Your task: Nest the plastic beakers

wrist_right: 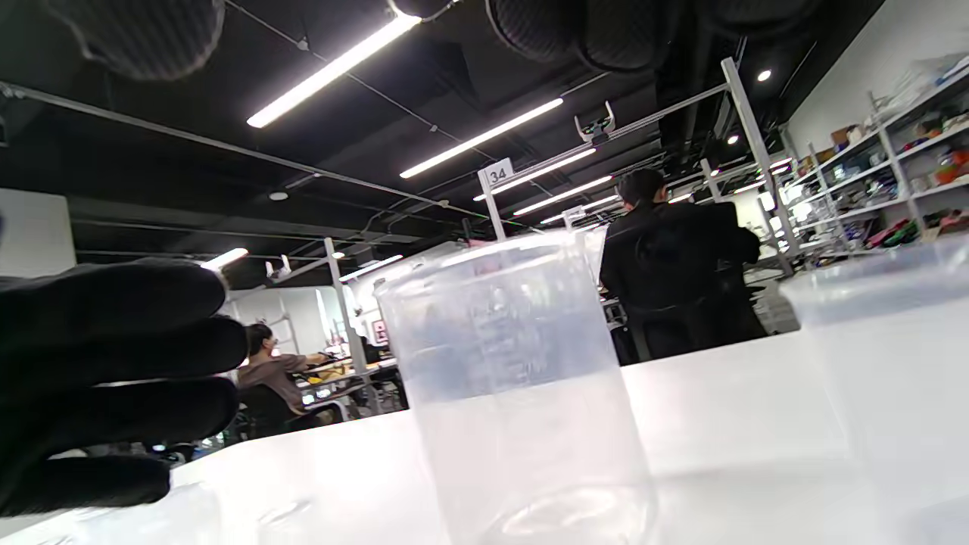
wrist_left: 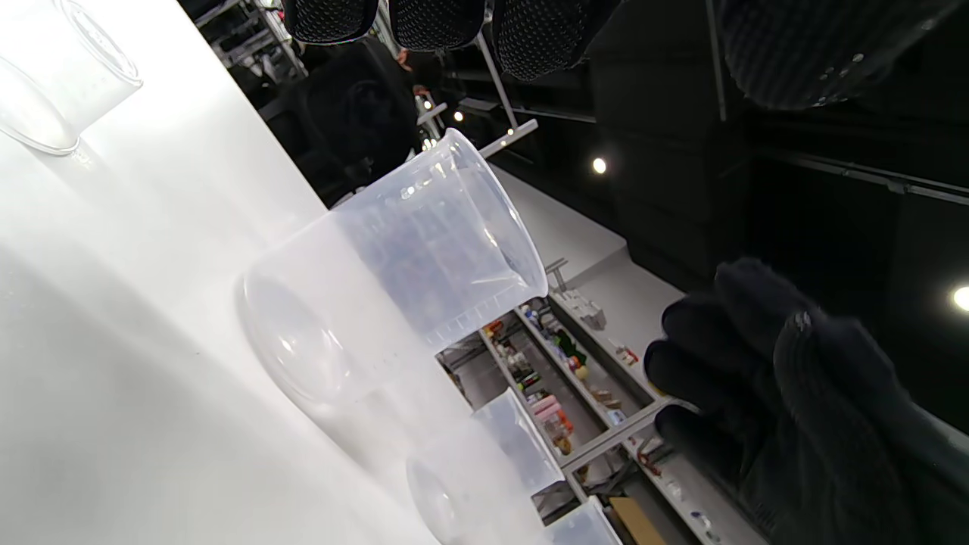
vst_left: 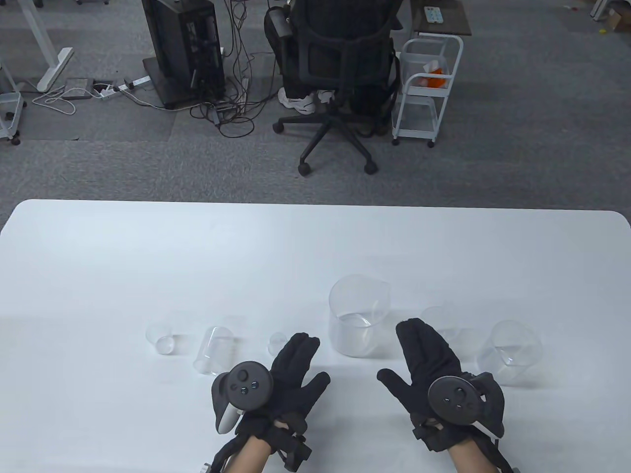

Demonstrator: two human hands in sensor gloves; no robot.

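White tabletop (vst_left: 148, 256) over grey office carpet; black office chair (vst_left: 340, 74) and white wire trolley (vst_left: 426, 88) are seen beyond the far edge.

Six clear plastic beakers are spread in a loose row near the front edge, none nested yet:
- largest clear plastic beaker (vst_left: 359, 315), upright, centre-right
- medium clear beaker (vst_left: 510, 351), far right, upright
- smaller clear beaker (vst_left: 438, 320), partly hidden behind the right hand
- clear beaker lying on its side (vst_left: 213, 349), left of centre
- small clear beaker (vst_left: 160, 338), far left
- tiny clear beaker (vst_left: 277, 343), just beside the left fingertips

Left hand (vst_left: 291, 374): flat, fingers spread, nothing held. Right hand (vst_left: 424, 359): flat, fingers together, thumb out, nothing held.

Step judged: start, no pick made. Next move likely calls for the medium beaker to be gripped and dropped into the largest, then the rest by size. Tipped beaker must be stood up first.
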